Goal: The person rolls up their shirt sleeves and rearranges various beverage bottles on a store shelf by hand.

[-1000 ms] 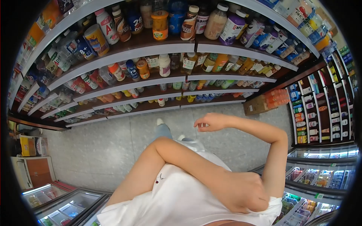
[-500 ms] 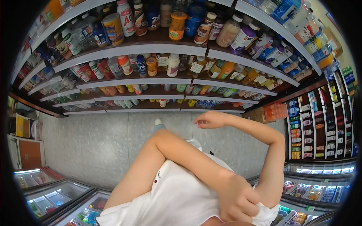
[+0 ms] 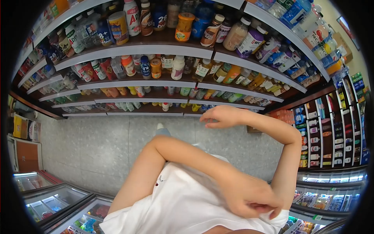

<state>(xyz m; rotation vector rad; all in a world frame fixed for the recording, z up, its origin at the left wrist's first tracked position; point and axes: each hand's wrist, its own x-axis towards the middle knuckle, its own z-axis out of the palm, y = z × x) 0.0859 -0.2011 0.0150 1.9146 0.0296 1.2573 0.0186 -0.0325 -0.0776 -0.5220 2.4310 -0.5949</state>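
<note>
My left hand (image 3: 255, 199) reaches across my chest to the right side, over the white shirt (image 3: 194, 191) near its right sleeve. Its fingers are loosely curled with a gap between them and the thumb; I see nothing in it, though the hand is a little blurred. In front of me, my right hand (image 3: 220, 116) hangs in the air with its fingers bent and apart, holding nothing. Beyond it stand shelves of drinks, among them an orange-lidded jar (image 3: 183, 28) and a white bottle (image 3: 178, 68). Neither hand touches the shelves.
Grey floor tiles (image 3: 103, 144) lie between me and the shelf front (image 3: 132, 50). To the right is another rack (image 3: 327, 132) of bottles. Glass-topped freezers (image 3: 58, 202) stand behind me at left, with more chillers (image 3: 327, 197) at right. A cabinet (image 3: 27, 154) is at far left.
My left hand has shifted right, away from the shirt's sleeve, and its fingers have loosened. My right hand has risen slightly in view. The whole view has turned a little.
</note>
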